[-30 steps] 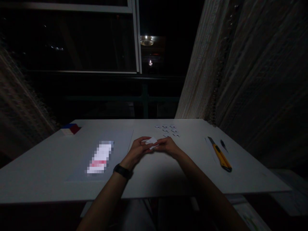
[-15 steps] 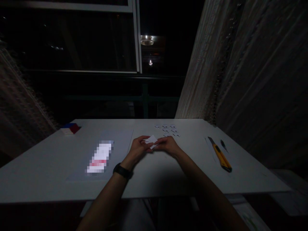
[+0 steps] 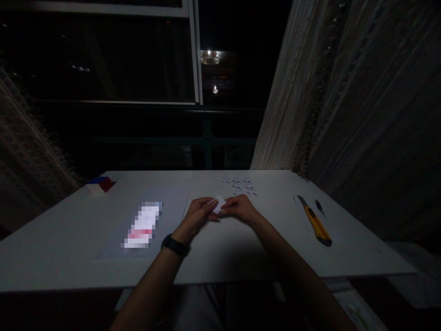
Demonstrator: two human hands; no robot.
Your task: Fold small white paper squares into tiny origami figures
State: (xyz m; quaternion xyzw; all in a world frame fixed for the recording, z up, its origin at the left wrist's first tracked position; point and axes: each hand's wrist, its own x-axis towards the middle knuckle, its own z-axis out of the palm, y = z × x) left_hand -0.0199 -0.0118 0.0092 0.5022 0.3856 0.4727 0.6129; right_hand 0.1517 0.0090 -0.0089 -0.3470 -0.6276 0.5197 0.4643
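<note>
- Paper slip (image 3: 219,205): over the bench (image 3: 275,193), at 2 o'clock from the left hand (image 3: 199,213), 9 o'clock from the right hand (image 3: 243,208); touching both, neither nearer.
- Long axis: none evident; one corner towards 12 o'clock.
- Both hands nearly closed, pinching the slip.

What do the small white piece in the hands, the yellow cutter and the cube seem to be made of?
Small white piece: probably paper, matt; it looks thin and straight-edged.
Yellow cutter: likely a smooth plastic body, from its even colour; the grey blade could be steel, dull here.
Cube: perhaps plastic, from its flat coloured faces; finish too dark to judge.
</note>
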